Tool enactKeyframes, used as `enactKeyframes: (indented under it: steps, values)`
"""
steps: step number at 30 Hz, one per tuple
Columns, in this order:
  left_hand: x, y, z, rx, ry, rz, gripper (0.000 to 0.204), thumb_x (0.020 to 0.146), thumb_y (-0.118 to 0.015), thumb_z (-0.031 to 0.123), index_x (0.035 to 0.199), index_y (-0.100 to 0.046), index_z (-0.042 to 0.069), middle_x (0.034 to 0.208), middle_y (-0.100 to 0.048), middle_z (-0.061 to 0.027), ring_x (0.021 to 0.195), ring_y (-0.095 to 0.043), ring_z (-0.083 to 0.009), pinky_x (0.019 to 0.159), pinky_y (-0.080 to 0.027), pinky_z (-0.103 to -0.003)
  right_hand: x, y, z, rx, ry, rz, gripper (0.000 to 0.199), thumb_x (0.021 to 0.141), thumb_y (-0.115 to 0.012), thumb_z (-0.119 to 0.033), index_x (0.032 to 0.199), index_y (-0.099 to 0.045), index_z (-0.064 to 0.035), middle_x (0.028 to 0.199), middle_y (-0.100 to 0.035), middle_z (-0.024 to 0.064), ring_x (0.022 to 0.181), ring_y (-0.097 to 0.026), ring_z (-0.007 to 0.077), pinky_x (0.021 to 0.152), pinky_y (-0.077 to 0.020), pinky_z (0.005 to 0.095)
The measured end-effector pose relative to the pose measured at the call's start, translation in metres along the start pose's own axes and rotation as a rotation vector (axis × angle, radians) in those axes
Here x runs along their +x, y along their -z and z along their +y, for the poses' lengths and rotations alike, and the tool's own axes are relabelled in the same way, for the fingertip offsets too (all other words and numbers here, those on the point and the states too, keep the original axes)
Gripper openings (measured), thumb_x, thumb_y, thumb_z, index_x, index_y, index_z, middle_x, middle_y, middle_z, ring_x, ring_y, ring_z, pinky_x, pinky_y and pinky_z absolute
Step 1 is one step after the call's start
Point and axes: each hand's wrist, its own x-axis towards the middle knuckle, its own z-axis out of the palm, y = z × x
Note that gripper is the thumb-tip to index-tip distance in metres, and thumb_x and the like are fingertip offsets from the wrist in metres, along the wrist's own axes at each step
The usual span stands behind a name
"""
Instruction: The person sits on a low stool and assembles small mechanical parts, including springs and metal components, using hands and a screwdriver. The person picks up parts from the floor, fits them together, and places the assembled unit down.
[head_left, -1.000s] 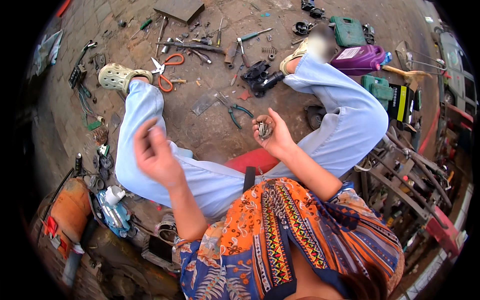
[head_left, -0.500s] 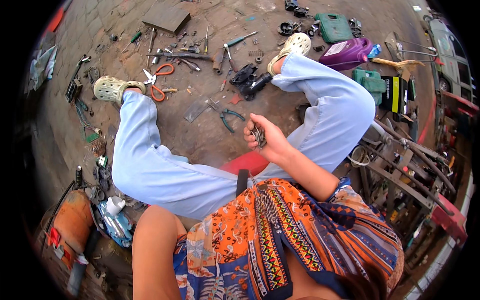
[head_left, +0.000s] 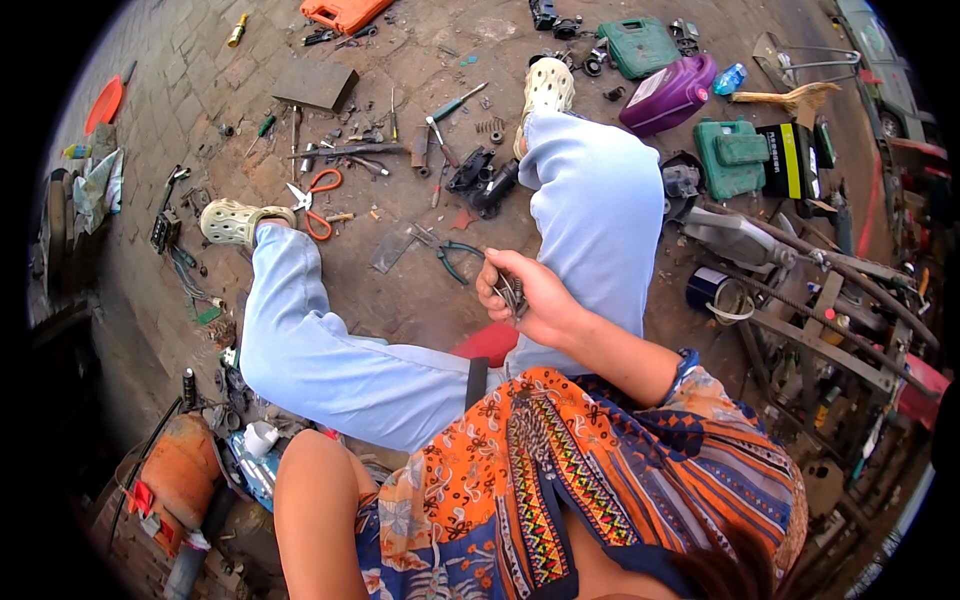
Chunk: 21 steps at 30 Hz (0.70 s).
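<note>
My right hand [head_left: 530, 297] is closed around a small bunch of metal pieces [head_left: 511, 294]; some look like screws or small springs, but the fingers hide most of them. It hangs above the ground between my legs. Nearest to it on the ground are pliers with teal handles [head_left: 459, 261]. Left of these lie a clear plastic bag [head_left: 391, 251] and orange-handled scissors [head_left: 318, 212] with spread blades. Only my left upper arm shows at the lower left; my left hand is out of view.
A hammer [head_left: 420, 147], a screwdriver [head_left: 461, 102] and a coil spring [head_left: 490, 127] lie ahead. Right of my foot are a purple jug [head_left: 668, 96] and green cases [head_left: 731, 160]. A metal frame [head_left: 815, 350] stands at right, a rusty orange cylinder [head_left: 181, 470] at left.
My right leg has swung inward to the left, uncovering a dark bucket at right. The view has shifted, showing more ground ahead. My right hand still holds the metal pieces.
</note>
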Motion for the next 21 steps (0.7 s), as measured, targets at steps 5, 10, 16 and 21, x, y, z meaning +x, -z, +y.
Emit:
enactKeyframes:
  steps: [5,10,16,21]
  values:
    - [0.006,-0.006,-0.005,-0.008,-0.020,-0.008,0.037,0.086,-0.047,0.029,0.114,-0.053,0.004,0.116,-0.054,-0.0132,0.105,-0.051,-0.0281,0.088,-0.044,-0.039,0.006,0.006,0.008,0.008,-0.010,-0.042,0.027,0.093,-0.051,-0.027,0.075,-0.052,-0.0071,0.072,-0.056,0.0058,0.058,-0.051,0.0122,0.050,-0.0416,0.0251]
    - [0.000,-0.004,-0.009,-0.011,-0.012,-0.009,0.038,0.086,-0.046,0.031,0.112,-0.053,0.004,0.114,-0.054,-0.0132,0.104,-0.052,-0.0278,0.088,-0.044,-0.039,0.011,-0.001,0.012,-0.045,0.007,-0.019,0.026,0.093,-0.052,-0.026,0.076,-0.052,-0.0073,0.073,-0.058,0.0050,0.058,-0.053,0.0117,0.051,-0.0427,0.0249]
    - [0.000,-0.005,-0.013,-0.010,-0.019,-0.008,0.039,0.085,-0.046,0.033,0.111,-0.054,0.004,0.112,-0.054,-0.0133,0.102,-0.052,-0.0273,0.087,-0.044,-0.039,0.013,-0.001,0.012,-0.072,0.015,0.000,0.026,0.093,-0.052,-0.026,0.075,-0.053,-0.0075,0.072,-0.058,0.0046,0.058,-0.053,0.0114,0.051,-0.0434,0.0255]
    - [-0.005,-0.001,-0.013,-0.012,-0.027,0.006,0.040,0.085,-0.045,0.035,0.109,-0.054,0.004,0.111,-0.054,-0.0133,0.100,-0.052,-0.0270,0.087,-0.044,-0.039,0.015,-0.002,0.013,-0.082,0.026,0.013,0.025,0.093,-0.051,-0.026,0.076,-0.053,-0.0070,0.073,-0.058,0.0048,0.057,-0.053,0.0115,0.051,-0.0435,0.0255]
